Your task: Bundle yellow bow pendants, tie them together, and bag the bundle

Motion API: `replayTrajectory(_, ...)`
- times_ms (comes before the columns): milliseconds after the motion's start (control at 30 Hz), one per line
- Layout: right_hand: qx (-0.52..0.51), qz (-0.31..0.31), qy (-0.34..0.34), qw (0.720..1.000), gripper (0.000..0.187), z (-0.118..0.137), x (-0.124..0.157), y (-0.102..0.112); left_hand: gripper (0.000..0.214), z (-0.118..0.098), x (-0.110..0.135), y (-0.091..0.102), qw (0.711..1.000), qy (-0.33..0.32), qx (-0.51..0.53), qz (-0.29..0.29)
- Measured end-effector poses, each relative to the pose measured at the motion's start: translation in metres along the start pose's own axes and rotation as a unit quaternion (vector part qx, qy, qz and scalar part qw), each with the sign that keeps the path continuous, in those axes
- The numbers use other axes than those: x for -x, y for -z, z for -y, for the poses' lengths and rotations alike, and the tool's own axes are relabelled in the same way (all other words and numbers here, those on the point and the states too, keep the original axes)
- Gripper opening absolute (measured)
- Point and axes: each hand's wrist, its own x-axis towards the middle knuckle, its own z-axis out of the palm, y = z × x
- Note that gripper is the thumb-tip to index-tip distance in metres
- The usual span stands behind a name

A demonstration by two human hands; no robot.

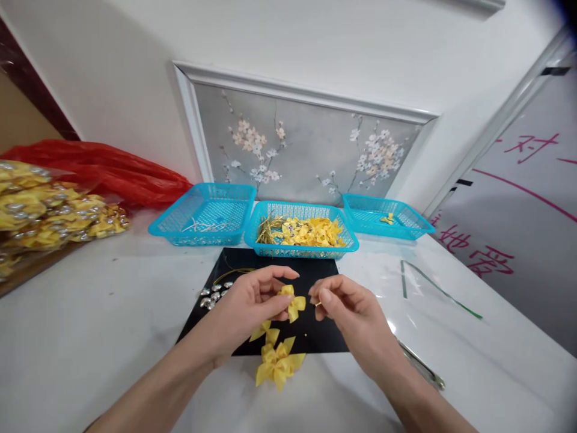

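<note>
Over a black mat [322,337], my left hand [255,300] pinches a yellow ribbon bow [295,308] between thumb and fingers. Just right of the bow, my right hand [354,310] has its thumb and fingertips closed on a thin gold strand [318,304], of which only a short end shows. A small gap lies between the right fingertips and the bow. More yellow bows [278,364] are heaped at the mat's front edge, below my left hand. Shiny silver beads [215,294] and gold cords [231,274] lie on the mat, partly behind my left wrist.
Against the wall stand three blue baskets: the left one [157,230] holds white strips, the middle one [311,251] bows and gold ties, the right one [424,229] a bow. Green ribbon [444,288] and a metal tool [421,364] lie right; bagged bows [45,210] sit left.
</note>
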Motion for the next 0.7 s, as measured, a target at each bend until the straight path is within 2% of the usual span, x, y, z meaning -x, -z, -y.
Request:
replayTrajectory(133, -0.184, 0.031, -0.038, 0.982, 0.016, 0.0037, -0.0005, 0.0024, 0.022, -0.0029, 0.0032, -0.0033, 1.000, -0.009, 0.024, -0.007)
replayTrajectory(200, -0.229, 0.049, -0.050, 0.971, 0.015, 0.0053, -0.0004, 0.0018, 0.019, -0.0040, 0.0041, -0.0046, 0.999, -0.013, 0.032, -0.007)
replayTrajectory(467, -0.262, 0.065, -0.061, 0.961, 0.011, 0.0037, 0.0011, 0.0016, 0.018, -0.0052, 0.0031, -0.0045, 0.999, -0.020, 0.035, -0.029)
replayTrajectory(700, -0.341, 0.092, -0.101, 0.930, 0.010, 0.0081, 0.0037, 0.0024, 0.017, -0.0033, 0.0024, -0.0044, 0.999, -0.019, 0.042, -0.027)
